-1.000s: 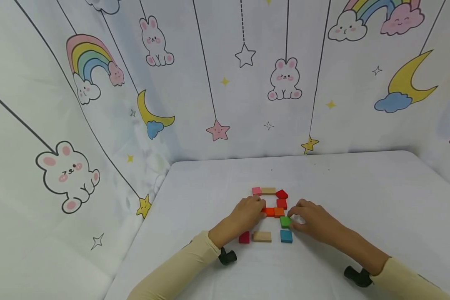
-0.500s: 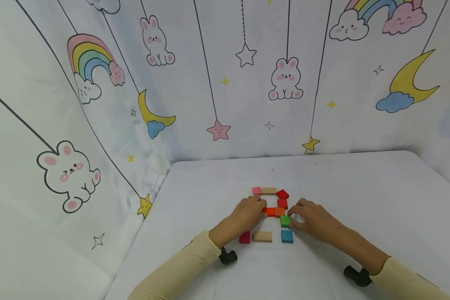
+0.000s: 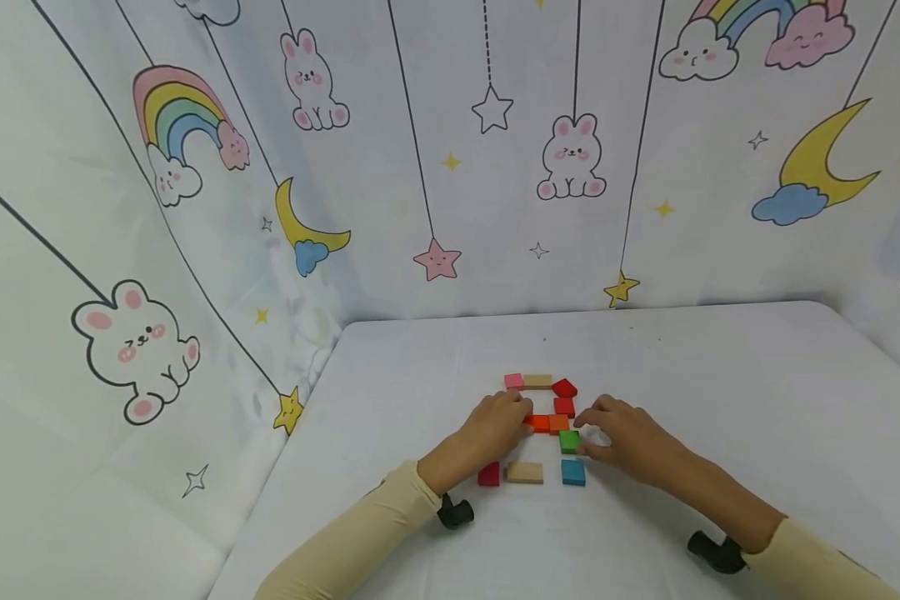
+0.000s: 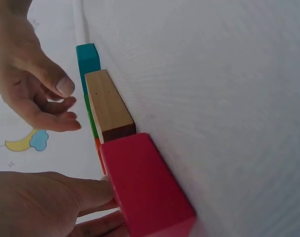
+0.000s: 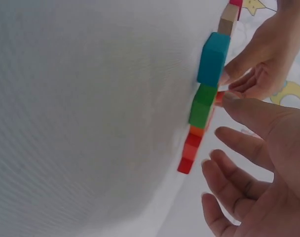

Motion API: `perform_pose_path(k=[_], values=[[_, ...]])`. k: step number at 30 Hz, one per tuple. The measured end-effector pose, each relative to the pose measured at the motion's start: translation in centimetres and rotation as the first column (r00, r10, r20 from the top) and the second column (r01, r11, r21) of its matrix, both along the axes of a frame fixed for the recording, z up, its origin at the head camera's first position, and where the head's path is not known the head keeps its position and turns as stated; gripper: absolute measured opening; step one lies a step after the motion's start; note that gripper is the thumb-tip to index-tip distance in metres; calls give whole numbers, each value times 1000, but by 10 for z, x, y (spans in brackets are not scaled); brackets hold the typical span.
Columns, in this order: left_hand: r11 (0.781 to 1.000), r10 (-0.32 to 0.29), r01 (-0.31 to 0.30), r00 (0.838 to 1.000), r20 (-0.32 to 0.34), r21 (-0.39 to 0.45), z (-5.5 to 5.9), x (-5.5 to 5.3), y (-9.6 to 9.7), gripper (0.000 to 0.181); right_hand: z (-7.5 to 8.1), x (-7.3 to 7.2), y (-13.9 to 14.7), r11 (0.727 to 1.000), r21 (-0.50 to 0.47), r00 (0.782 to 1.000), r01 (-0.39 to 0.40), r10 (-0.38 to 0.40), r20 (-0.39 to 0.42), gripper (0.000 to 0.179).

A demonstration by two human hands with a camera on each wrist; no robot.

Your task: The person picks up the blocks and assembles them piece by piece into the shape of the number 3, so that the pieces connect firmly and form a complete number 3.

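Note:
In the head view, my left hand (image 3: 497, 427) curls over the left end of the middle row. Its thumb and fingers pinch the orange-red block (image 3: 540, 423) there, their tips partly covering it. An orange block (image 3: 558, 424) sits against that block's right side. My right hand (image 3: 630, 442) is beside the green block (image 3: 569, 442), thumb and forefinger apart at its right edge. In the right wrist view, the right thumb tip (image 5: 230, 96) is close over the green block and the other fingers are spread loosely. The teal-blue block (image 3: 573, 472) lies just nearer than the green one.
A pink block (image 3: 513, 382), a plain wooden block (image 3: 537, 382) and a red pointed block (image 3: 565, 388) form the far row, with a red block (image 3: 564, 407) below. Nearer lie a crimson block (image 3: 488, 474) and another wooden block (image 3: 525, 472), all on the white tabletop (image 3: 390, 375).
The green block has shifted very slightly left and away from the teal-blue block over the last second. Both hands stay almost where they were.

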State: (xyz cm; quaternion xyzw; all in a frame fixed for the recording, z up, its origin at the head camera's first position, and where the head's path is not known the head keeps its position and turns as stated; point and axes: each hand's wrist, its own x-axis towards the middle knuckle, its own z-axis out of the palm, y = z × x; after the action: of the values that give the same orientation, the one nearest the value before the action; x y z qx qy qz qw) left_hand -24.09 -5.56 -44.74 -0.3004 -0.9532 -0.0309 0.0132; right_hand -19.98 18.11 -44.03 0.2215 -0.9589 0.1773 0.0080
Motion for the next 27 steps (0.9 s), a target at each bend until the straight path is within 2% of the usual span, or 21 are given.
perform_pose_path(k=[2, 10, 20, 27], values=[[1000, -4, 4, 1000, -4, 2, 0, 0, 0, 28, 3, 3, -1, 1000, 1, 1000, 2, -2, 15, 36], [1000, -15, 15, 1000, -11, 8, -1, -1, -1, 27, 9, 19, -5, 999, -5, 986, -43, 43, 162, 36], [1000, -2, 2, 1000, 10, 5, 1, 0, -1, 28, 7, 24, -11, 999, 50, 975, -15, 3, 220, 32], [1000, -11, 11, 1000, -5, 3, 0, 0, 0, 27, 5, 28, -11, 998, 61, 983, -13, 1, 184, 31]])
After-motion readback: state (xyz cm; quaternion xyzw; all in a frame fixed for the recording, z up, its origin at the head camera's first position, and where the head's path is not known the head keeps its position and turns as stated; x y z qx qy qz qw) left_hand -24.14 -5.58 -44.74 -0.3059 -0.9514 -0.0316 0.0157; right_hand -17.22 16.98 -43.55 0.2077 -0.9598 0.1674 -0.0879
